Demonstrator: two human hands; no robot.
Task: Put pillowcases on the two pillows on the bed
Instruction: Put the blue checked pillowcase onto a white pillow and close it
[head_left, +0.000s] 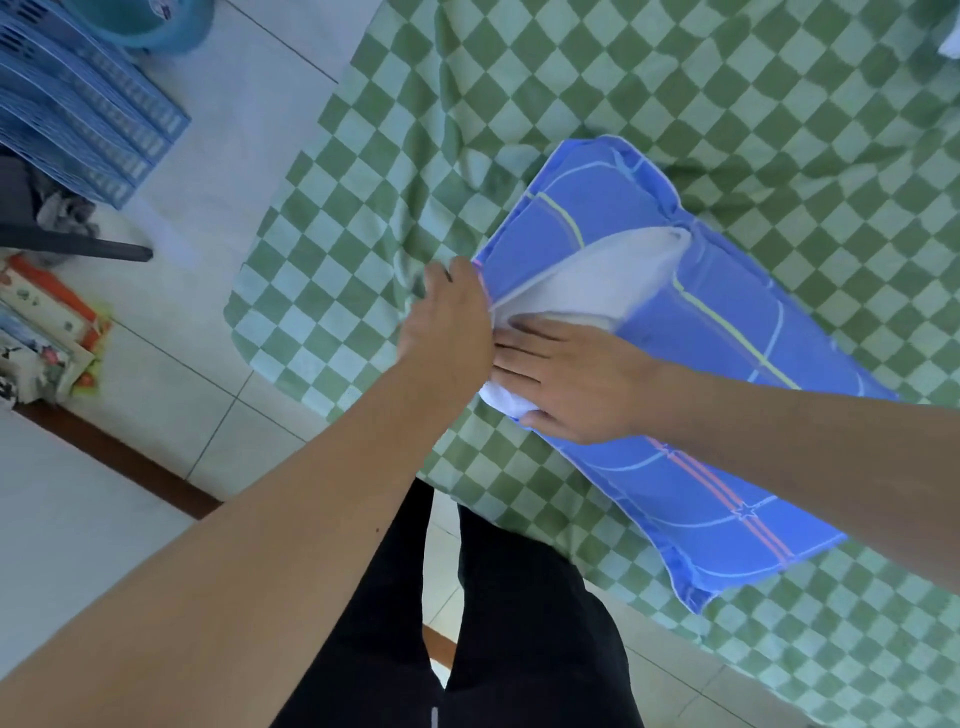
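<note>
A white pillow (597, 280) lies on the green checked bed sheet (753, 104), mostly inside a blue pillowcase (717, 322) with thin yellow, pink and pale lines. The case gapes at its near-left end and the white pillow shows through the opening. My left hand (447, 317) grips the pink-trimmed edge of the pillowcase opening at the left corner. My right hand (571, 379) lies flat, fingers together, pressing on the exposed white pillow at the opening. A second pillow is not in view, apart from a white scrap (950, 47) at the top right edge.
The bed's edge runs diagonally from top centre to bottom right. White tiled floor (208, 218) lies left of it. Blue plastic crates (78, 104) and a teal basin (156, 21) stand at top left. Colourful boxes (47, 322) sit at the left edge. My dark trousers (493, 623) are below.
</note>
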